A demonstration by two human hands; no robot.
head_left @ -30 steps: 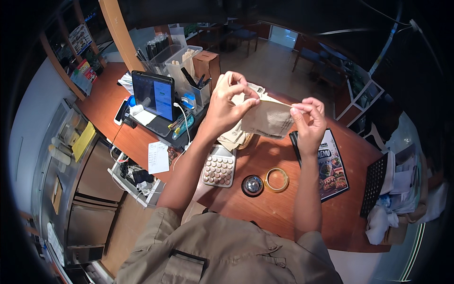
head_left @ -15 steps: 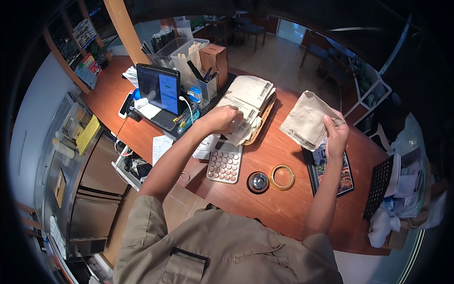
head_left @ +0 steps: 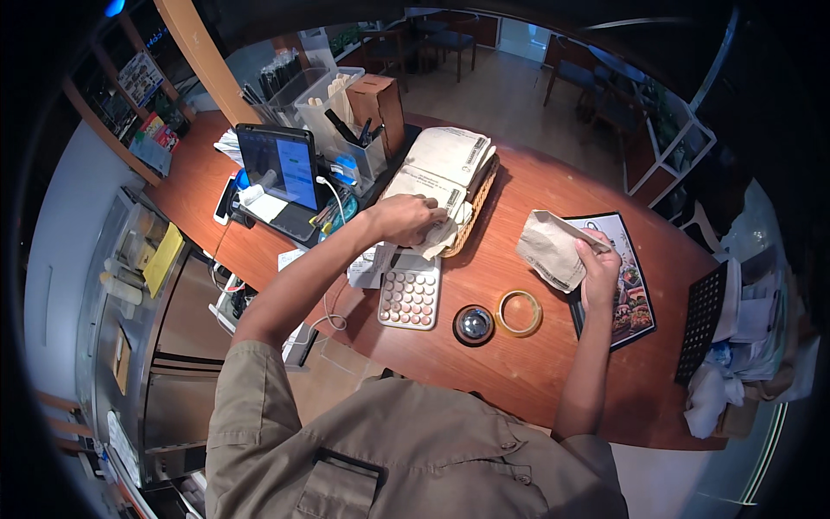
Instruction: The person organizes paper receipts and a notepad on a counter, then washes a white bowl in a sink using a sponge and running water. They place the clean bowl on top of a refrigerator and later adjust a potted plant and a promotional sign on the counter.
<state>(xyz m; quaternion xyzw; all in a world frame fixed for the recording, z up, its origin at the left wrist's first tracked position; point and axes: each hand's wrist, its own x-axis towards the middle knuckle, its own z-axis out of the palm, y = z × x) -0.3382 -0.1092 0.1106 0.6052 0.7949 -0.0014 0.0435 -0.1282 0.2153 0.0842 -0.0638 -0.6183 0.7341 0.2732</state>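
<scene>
A wicker basket [head_left: 481,210] holds two stacks of folded brown paper napkins [head_left: 447,154] with dark print. My left hand [head_left: 408,220] reaches over the near stack, its fingers closed on the edge of a napkin [head_left: 443,238] there. The fingertips are partly hidden among the paper. To the right, my right hand [head_left: 599,270] grips another brown paper napkin [head_left: 550,249] between thumb and fingers, held up over the counter. This napkin is tilted and bent. Beneath the right hand lies a dark-framed menu [head_left: 635,298] with food pictures.
Nearer me on the wooden counter [head_left: 415,356] are a calculator [head_left: 409,299], a call bell [head_left: 474,325] and a roll of tape [head_left: 519,313]. A tablet [head_left: 278,169], a phone [head_left: 226,198] and a pen holder [head_left: 361,156] stand left. Papers and a black perforated rack [head_left: 700,322] sit at the right edge.
My right hand has come lower and toward me, and its napkin now tilts and bends more, uncovering more of the menu. My left hand stays at the near stack. The view has shifted slightly.
</scene>
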